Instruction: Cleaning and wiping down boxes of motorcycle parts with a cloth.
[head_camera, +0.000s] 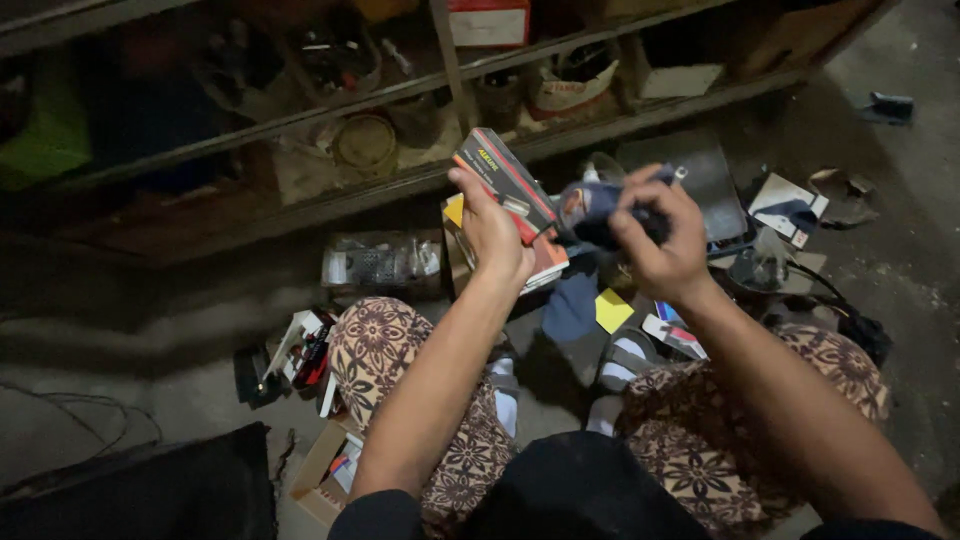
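The left hand (492, 232) grips a long printed box (505, 180); the right hand (660, 240) is closed around a dark blue power tool (590, 205), above the floor's (140, 330) shelf-side edge. Unboxing seems underway; separating them needs a steady pull.

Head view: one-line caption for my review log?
Seated person's left hand holds a red-and-black box while the right hand grips a dark blue tool above a cluttered floor.

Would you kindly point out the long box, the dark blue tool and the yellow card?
long box (497, 172), head view, printed side face.
dark blue tool (595, 208), head view, its body.
yellow card (613, 310), head view, its middle.
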